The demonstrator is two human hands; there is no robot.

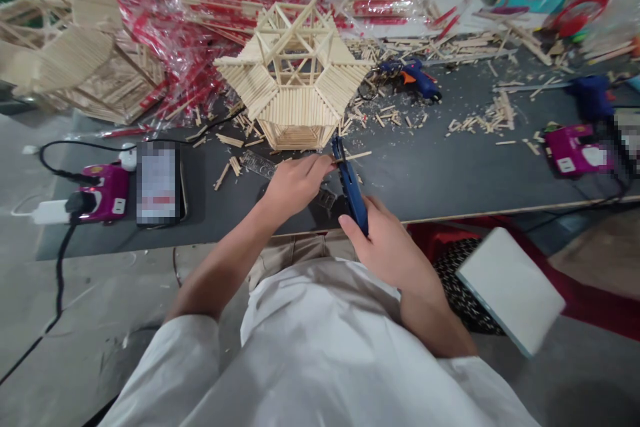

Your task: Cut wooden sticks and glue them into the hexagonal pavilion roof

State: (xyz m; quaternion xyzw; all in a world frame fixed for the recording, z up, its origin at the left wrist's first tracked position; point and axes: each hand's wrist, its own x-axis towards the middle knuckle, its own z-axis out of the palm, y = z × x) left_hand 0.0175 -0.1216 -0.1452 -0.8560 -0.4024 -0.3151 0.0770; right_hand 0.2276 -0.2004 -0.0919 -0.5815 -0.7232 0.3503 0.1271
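Note:
My left hand (298, 181) pinches a thin wooden stick (361, 155) close to the table's front edge. The stick's free end sticks out to the right, past the head of a blue-handled cutter (354, 195). Around that cutter's handle my right hand (387, 240) is wrapped, with the thumb along the near side. Whether the blades touch the stick I cannot tell. Just behind both hands stands a six-sided model building (293, 103) of pale wooden sticks. Beside my left hand lies a clear plastic ruler (256, 163), partly covered.
A phone (159, 183) and a purple power socket (105, 193) are at left; another purple socket (575, 150) is at right. Blue glue guns (420, 80) lie behind. Stick offcuts (487, 117), red-and-clear wrappers (170, 33) and another stick model (80, 57) crowd the table.

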